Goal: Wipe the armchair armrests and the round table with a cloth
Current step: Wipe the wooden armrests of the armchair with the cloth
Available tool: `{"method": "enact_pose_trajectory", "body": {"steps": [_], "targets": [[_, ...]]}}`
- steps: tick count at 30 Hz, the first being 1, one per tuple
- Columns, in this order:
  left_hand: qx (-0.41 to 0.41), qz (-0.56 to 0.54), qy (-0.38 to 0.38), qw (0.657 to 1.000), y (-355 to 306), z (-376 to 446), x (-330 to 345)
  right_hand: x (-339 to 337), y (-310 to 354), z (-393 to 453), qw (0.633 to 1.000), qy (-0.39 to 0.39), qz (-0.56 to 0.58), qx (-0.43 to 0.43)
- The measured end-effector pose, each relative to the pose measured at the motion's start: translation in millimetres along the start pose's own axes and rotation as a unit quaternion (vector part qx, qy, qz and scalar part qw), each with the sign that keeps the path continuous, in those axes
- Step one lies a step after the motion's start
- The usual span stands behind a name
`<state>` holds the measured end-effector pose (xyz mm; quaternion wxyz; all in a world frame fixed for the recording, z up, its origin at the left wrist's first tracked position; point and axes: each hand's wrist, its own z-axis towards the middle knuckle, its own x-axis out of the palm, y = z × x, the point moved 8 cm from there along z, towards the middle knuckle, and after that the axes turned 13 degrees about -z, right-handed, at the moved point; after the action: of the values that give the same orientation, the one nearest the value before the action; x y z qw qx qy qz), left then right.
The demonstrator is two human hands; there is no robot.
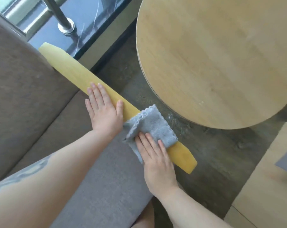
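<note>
A grey scalloped microfibre cloth [151,127] drapes the near end of a long yellow wooden armrest [76,74]. The right hand [157,160] presses it with flat fingers; the left hand [104,111] rests open beside it. Without a grip, the cloth could slide off.

Both forearms reach forward from the lower frame edge, bare to the wrist. Left hand [104,111]: palm down, fingers straight and slightly spread, thumb out to the right, lying flat. Right hand [157,160]: palm down, fingers extended and close together, pressing flat. Left forearm crosses from lower left; right forearm enters from lower right. Hands near each other, not touching.
</note>
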<state>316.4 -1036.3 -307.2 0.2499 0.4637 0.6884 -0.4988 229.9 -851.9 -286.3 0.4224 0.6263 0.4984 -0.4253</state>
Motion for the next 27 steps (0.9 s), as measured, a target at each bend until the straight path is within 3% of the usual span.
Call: {"method": "enact_pose_trajectory", "body": {"steps": [3, 7, 12, 17, 23, 27], "targets": [[0.006, -0.011, 0.006, 1.0, -12, -15, 17, -1, -41, -30, 0.994, -0.01, 0.002, 0.108], [-0.009, -0.027, -0.035, 0.999, -19, -23, 27, -12, -11, 11, 0.977, -0.028, 0.061, 0.203], [0.002, -0.003, -0.032, 0.999, -17, -21, 27, 0, -13, -19, 0.99, -0.025, 0.058, 0.128], [-0.004, 0.002, -0.076, 0.997, -23, -33, 33, 8, -53, -53, 0.985, -0.026, 0.036, 0.165], [0.01, 0.021, -0.028, 0.999, -44, -77, 61, 6, -56, -65, 0.999, -0.026, 0.021, 0.03], [-0.011, 0.006, -0.024, 1.0, -53, -98, 75, 3, -94, -77, 0.998, -0.02, 0.031, 0.041]]}}
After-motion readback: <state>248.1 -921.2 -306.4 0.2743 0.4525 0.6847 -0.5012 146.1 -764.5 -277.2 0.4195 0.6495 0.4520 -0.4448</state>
